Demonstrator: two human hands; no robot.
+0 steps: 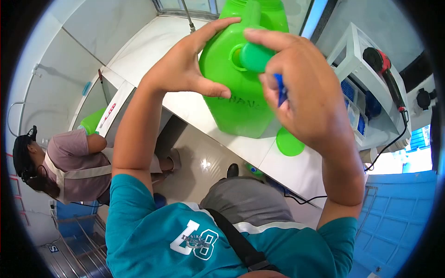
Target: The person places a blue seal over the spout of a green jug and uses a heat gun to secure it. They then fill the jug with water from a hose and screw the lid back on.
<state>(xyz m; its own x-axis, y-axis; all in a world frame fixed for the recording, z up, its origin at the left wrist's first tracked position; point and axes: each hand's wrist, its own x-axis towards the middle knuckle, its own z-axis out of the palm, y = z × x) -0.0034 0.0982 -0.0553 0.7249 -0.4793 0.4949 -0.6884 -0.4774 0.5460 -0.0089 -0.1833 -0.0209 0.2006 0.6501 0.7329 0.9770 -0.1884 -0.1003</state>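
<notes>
A bright green plastic jerrycan (243, 113) with dark handwritten letters stands on the white counter. My left hand (190, 65) grips its upper left side, fingers near the handle and thumb across the front. My right hand (306, 88) is closed, with thumb and forefinger around a darker green cap (256, 57) tilted at the jerrycan's round opening (238, 57). A small blue item (280, 89) is also tucked in the right hand; its kind is hidden by the fingers. On the counter by the jerrycan's base lies a round green lid (290, 142).
A second green container (273, 14) stands behind. To the right are a white shelf rack (350, 51), a red-black corded tool (384, 65) and blue-white baskets (354, 111). Another person (69, 157) works at a counter on the left. A black cable (303, 200) hangs below the counter edge.
</notes>
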